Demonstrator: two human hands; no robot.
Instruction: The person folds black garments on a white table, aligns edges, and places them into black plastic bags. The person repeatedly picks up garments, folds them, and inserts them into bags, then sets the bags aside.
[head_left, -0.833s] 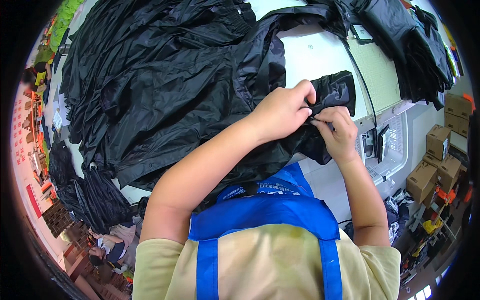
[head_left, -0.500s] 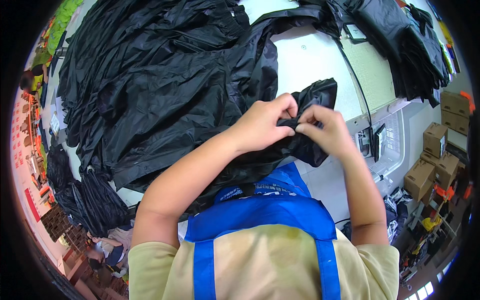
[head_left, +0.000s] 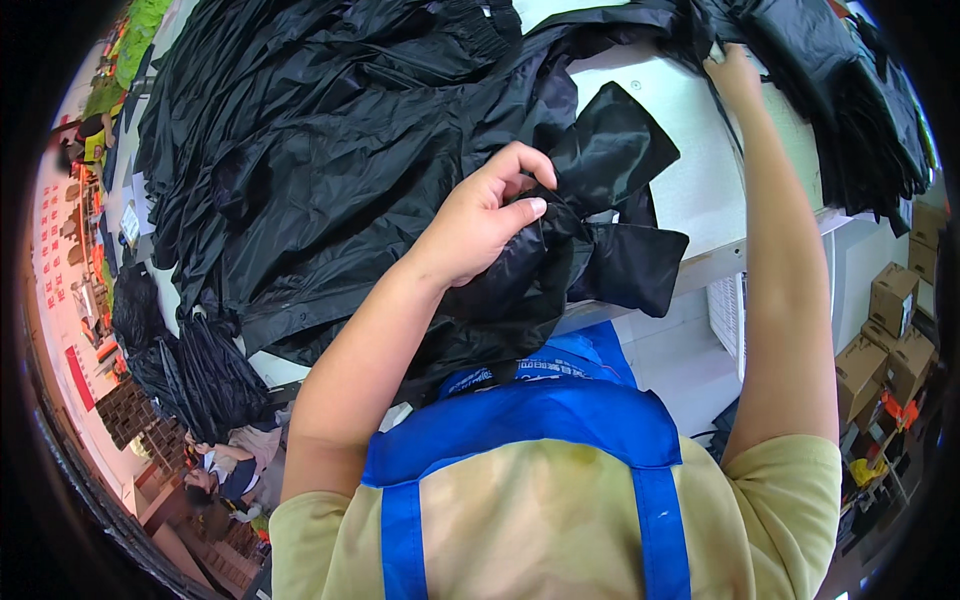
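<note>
— Where's the folded black piece (head_left: pixel 600 215) right now?

— Near the centre, hanging over the front edge of the white worktop (head_left: pixel 690 190). It's pinched in the middle like a bow, with one flap fanning up toward 1 o'clock and another drooping toward 4 o'clock, so its long axis runs roughly 1 to 5.

— Which of the hands has it?

— The left hand (head_left: pixel 480 220). It sits at 9 o'clock of the pinch, fingers curled narrowly, thumb and forefinger closed on the gathered waist of the fabric. That hand is much the nearer one.

— And the other?

— The right hand (head_left: pixel 735 75) is stretched far out to 1 o'clock, well apart from the piece, touching the edge of a stack of black garments (head_left: pixel 850 110) at the worktop's far right. Whether its fingers are closed on anything I cannot tell; they're tucked into the cloth.

— What crowds the spot?

— A big heap of shiny black fabric (head_left: pixel 330 160) covers the worktop from 9 to 12 o'clock and runs right under the left hand. A bundle of black pieces (head_left: pixel 195 365) hangs at 8 o'clock, and cardboard boxes (head_left: pixel 895 320) stand on the floor at 3 o'clock.
</note>
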